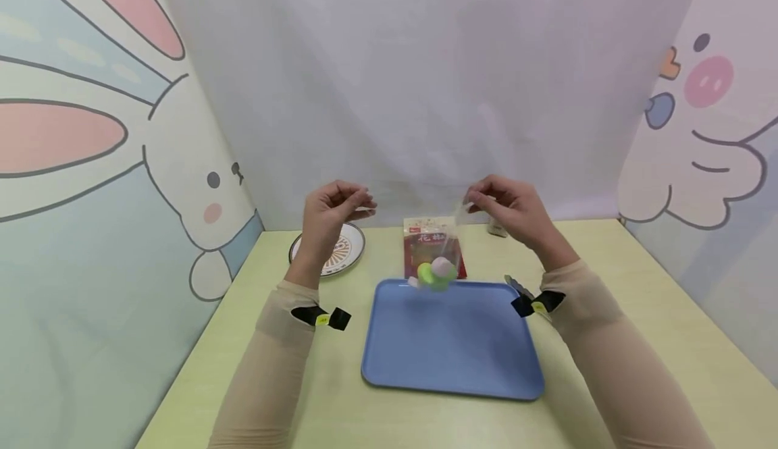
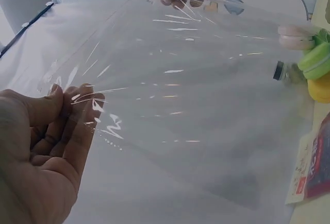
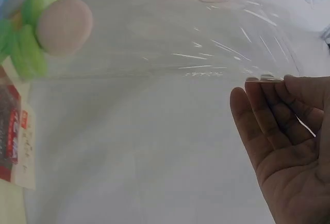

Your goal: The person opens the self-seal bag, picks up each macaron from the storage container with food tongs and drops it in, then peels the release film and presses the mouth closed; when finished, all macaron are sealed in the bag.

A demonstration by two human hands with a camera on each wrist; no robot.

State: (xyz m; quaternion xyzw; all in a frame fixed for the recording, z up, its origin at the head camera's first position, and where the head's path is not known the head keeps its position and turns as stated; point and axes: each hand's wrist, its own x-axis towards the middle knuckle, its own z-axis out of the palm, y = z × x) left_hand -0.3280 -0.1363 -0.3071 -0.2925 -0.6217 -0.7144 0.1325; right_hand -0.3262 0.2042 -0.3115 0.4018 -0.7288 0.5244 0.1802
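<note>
A clear plastic bag (image 2: pixel 180 110) hangs stretched between my two hands above the table. My left hand (image 1: pixel 328 219) pinches one upper side of the film between thumb and fingers. On the opposite side, my right hand (image 1: pixel 510 209) pinches the bag's edge with thumb and fingertips. Several macaron-shaped pieces in pink, green and yellow lie in the bottom of the bag; a pink macaron (image 3: pixel 65 27) and a green macaron (image 2: pixel 315 62) show most plainly. In the head view they hang over the far edge of a blue tray (image 1: pixel 450 348). The film is hard to see there.
Behind the tray lies a red and cream packet (image 1: pixel 419 253) with printed characters. A white plate (image 1: pixel 349 250) with a dark rim stands at the back left. A small dark-capped jar (image 1: pixel 497 227) is at the back right. A dark object (image 1: pixel 518 285) lies partly behind my right wrist.
</note>
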